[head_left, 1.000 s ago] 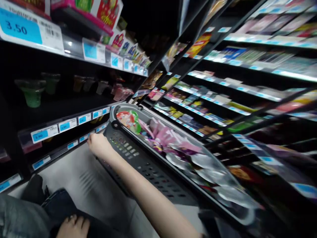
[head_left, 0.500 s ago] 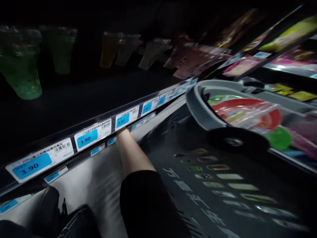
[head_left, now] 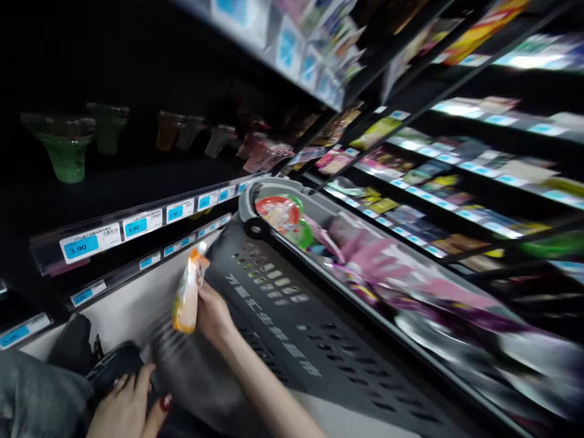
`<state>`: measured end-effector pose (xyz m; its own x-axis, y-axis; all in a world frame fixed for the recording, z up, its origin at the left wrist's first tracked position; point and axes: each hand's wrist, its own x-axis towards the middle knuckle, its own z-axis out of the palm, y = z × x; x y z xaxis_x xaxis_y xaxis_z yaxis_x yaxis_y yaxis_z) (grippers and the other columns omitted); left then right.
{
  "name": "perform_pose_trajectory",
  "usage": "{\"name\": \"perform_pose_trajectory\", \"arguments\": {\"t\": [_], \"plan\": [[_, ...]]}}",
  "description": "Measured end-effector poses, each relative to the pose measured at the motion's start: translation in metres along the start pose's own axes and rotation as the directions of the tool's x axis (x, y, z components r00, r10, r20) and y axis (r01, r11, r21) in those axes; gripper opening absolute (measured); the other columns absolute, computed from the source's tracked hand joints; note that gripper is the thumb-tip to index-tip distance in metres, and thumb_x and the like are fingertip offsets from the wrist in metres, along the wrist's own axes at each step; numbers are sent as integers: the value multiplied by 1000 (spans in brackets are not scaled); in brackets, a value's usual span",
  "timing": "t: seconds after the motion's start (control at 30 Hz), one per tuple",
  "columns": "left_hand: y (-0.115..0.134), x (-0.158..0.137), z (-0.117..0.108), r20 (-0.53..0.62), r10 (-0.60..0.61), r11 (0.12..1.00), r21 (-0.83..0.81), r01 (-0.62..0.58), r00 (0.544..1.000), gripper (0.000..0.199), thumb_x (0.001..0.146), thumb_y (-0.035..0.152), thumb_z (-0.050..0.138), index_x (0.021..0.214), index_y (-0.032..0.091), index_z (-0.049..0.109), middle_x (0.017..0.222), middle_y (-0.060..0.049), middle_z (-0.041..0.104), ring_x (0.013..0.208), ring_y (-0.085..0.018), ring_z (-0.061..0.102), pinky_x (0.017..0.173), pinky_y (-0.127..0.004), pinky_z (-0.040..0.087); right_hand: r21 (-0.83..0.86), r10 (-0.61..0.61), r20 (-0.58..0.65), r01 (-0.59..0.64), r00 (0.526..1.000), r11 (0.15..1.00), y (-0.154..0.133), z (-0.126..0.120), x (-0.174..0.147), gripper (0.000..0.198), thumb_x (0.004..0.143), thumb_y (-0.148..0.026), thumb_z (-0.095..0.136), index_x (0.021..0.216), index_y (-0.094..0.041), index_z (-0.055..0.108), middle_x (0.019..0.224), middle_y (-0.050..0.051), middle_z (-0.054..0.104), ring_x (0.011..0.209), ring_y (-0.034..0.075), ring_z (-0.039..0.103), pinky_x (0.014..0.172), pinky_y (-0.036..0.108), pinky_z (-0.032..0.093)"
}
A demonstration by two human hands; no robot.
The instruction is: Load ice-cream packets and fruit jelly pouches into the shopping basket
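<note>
My right hand (head_left: pixel 213 311) is closed around an orange-and-white pouch (head_left: pixel 187 295) with a narrow whitish top, held upright beside the basket's outer wall. Its print is too blurred to read. At the lower left, my left hand (head_left: pixel 125 406) has its fingers apart, one nail showing red, and rests by dark clothing near my legs; it holds nothing. The dark grey shopping basket (head_left: pixel 274 322) stands just right of my right hand. In it lie a red-rimmed round package (head_left: pixel 279 210), pink packaging (head_left: pixel 378 252) and shiny wrapped goods.
To the left, a shelf bears clear cups, among them a green one (head_left: pixel 70 155), behind a strip of price tags (head_left: pixel 141 228). A lower shelf edge (head_left: pixel 150 261) runs beneath it. Stocked shelving (head_left: pixel 456 161) slants along the right. A shoe (head_left: pixel 73 344) stands on the pale floor.
My right hand, earlier hidden under the shelf edge, has come out with the pouch in it. My left hand has come into view. The view has widened, showing more of the basket and shelving.
</note>
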<state>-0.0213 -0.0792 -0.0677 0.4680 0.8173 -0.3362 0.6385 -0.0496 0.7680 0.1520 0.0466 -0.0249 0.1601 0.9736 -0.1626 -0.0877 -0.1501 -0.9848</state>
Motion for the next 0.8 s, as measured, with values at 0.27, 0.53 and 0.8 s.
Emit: {"name": "perform_pose_trajectory", "arguments": {"t": [0.27,0.53,0.8], "plan": [[24,-16,19,247,276,298,-941,162,929,74,59,69,60,99,8,48,88,-14,59,70,-19,61,61,-33,51,488,248,488,-497,837,718,-1,14,-114,26,62,-38,45,72,-20,29,55,-4,19,43,9,13,44,20,18],[27,-30,4,294,210,318,-922,219,932,69,58,48,73,107,9,44,88,-14,63,66,-20,63,50,-27,50,319,122,631,-400,766,859,6,20,-129,33,75,-40,35,87,-16,55,69,5,42,61,15,43,60,27,37],[16,-11,7,14,68,656,-754,-34,998,65,61,63,60,88,5,56,74,-10,62,52,-15,55,54,-33,50,139,-10,463,-61,886,988,-8,6,-119,66,73,-73,34,101,-16,53,97,12,60,92,26,56,80,37,44]]}}
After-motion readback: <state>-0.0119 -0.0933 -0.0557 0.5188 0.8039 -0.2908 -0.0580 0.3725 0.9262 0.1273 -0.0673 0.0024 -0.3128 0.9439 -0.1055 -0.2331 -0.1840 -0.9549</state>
